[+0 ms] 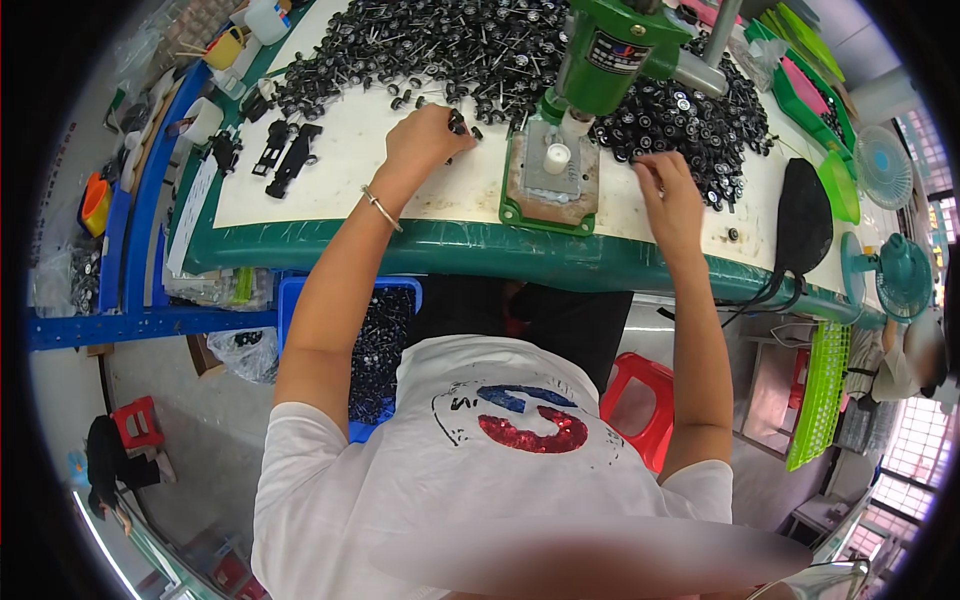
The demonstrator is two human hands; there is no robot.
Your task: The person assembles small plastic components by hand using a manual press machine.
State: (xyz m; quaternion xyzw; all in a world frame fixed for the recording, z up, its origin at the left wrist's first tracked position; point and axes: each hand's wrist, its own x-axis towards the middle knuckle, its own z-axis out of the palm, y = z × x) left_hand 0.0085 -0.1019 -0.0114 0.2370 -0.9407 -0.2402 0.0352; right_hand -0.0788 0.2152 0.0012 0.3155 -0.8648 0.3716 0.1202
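Left hand [424, 145]: fingers bent in, pinching small black wheels [457, 122] at the tips, over the bench [440, 200] and left of the press [612, 62]. You hold them by the very ends, probably because parts this small leave little to grip and the tips allow fine turning.

Right hand [674, 195]: palm down at the near edge of the right heap [640, 130], fingers curled, thumb close to the forefinger. From here you can't tell whether anything sits between them.

The press stands between your hands, presumably so that both reach it alike. A round white piece [557, 157] sits upon its grey plate [545, 185]. Heaps flank it, likely to give each hand stock nearby: the left heap [430, 55] bristles with thin, pale axles; the right one is mostly wheels.

The wheels look black and round; many in the right heap show paler hub faces. Those at your left fingertips are dark, partly covered by your fingers.

Farther out: black chassis [291, 163] on your left, one stray wheel [733, 235] and a black pouch [805, 225] on your right.
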